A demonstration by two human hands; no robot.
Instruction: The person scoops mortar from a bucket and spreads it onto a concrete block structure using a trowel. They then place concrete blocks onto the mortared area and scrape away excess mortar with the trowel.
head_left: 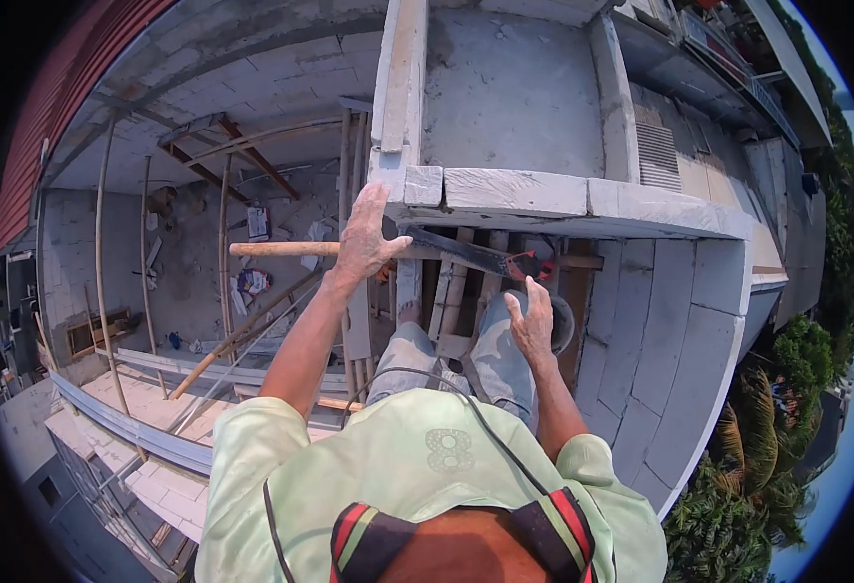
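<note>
My left hand [365,235] is open, its thumb spread to the side. Its fingertips reach the corner of a light grey block wall [514,192], apparently touching it. My right hand [534,321] is open too, with thumb and fingers apart and nothing visible between them. Just beyond its fingertips is the red handle of a handsaw [474,255]. The saw's dark blade slants toward my left hand, below the wall's near face. A round wooden pole [281,249] passes behind my left wrist. Between my arms show my jean-clad legs.
A bucket [564,325] stands beside my right leg, partly hidden. Bamboo and timber poles [223,243] rise over a lower floor littered with scraps at left. A block wall [641,340] borders my right side, with trees [757,466] beyond. Wooden planks [446,291] lie below me.
</note>
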